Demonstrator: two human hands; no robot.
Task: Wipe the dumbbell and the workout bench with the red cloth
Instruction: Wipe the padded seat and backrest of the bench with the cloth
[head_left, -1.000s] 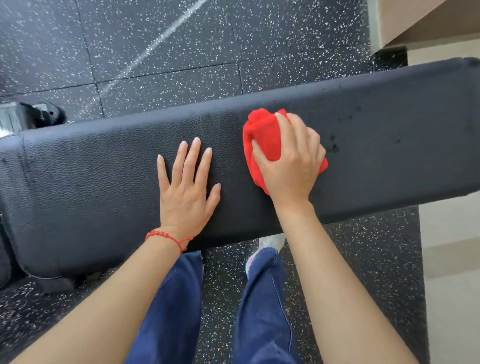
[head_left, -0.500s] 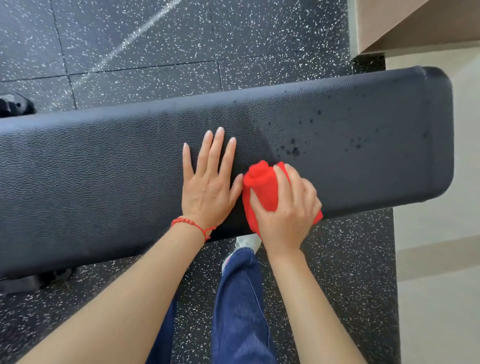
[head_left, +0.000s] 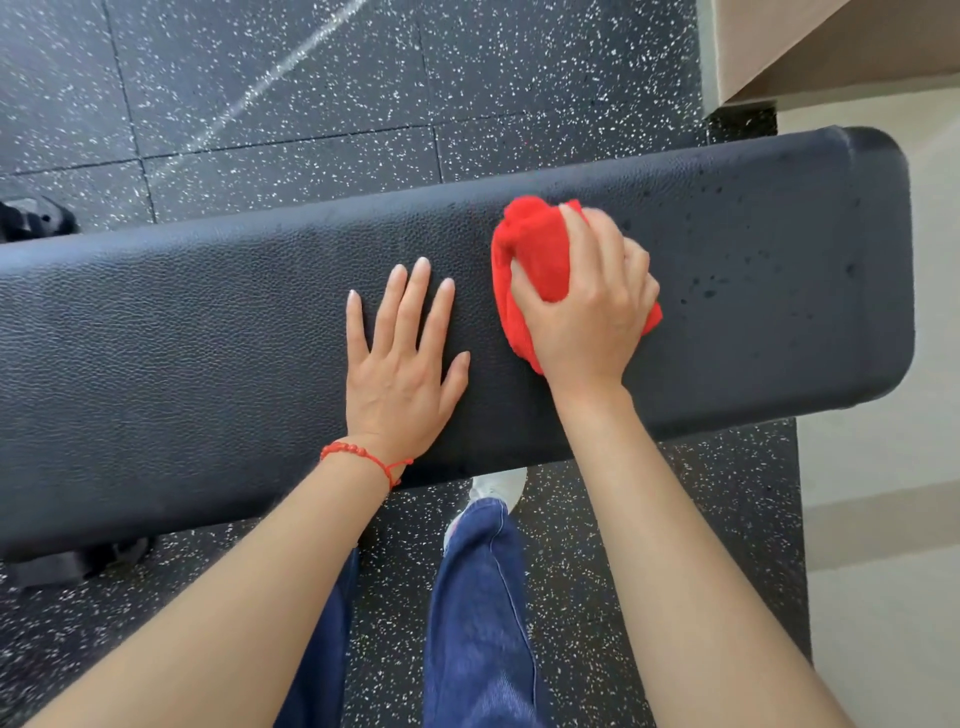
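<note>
The black padded workout bench (head_left: 182, 353) runs across the view from left to right. My right hand (head_left: 587, 312) grips the bunched red cloth (head_left: 535, 249) and presses it on the pad right of centre, near the far edge. My left hand (head_left: 402, 364) lies flat on the pad beside it, fingers spread, holding nothing. Dark wet spots (head_left: 727, 280) speckle the pad to the right of the cloth. A black object (head_left: 31, 218), maybe the dumbbell, peeks out behind the bench at far left.
Speckled black rubber flooring (head_left: 285, 104) lies beyond and under the bench. My legs in blue jeans (head_left: 478, 597) and a white shoe (head_left: 498, 488) stand close to the near edge. A beige floor strip (head_left: 883, 519) and a wall corner (head_left: 805, 47) are on the right.
My right hand has slid the red cloth from the near edge of the pad up toward the far edge and slightly right. My left hand has stayed flat on the bench.
</note>
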